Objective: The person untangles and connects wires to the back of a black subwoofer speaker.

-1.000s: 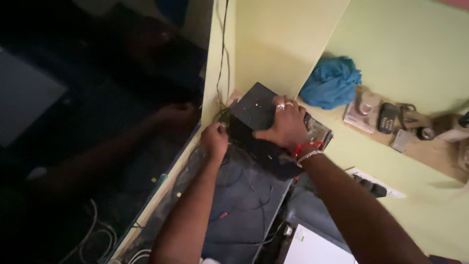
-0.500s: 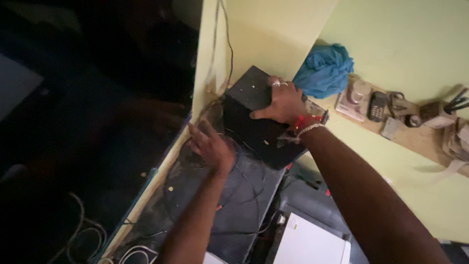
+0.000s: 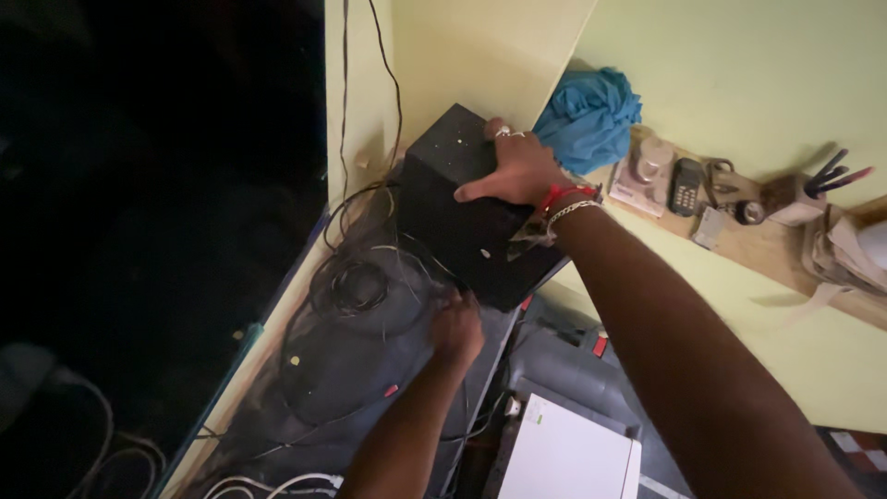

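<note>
A black box-shaped speaker stands tilted in a corner against a pale green wall. My right hand, with rings and a red and metal wristband, grips its top face. My left hand is at the box's lower front corner, fingers curled under the edge. Thin dark wires trail from the box's left side over a dusty dark surface.
A blue cloth is bunched on a wooden shelf that also holds a small phone, a padlock and pens. A white box lies below. White cables curl at the lower left.
My left hand left the wires on the box's left side and moved down to its lower front corner. The box has tipped and shifted slightly out from the wall.
</note>
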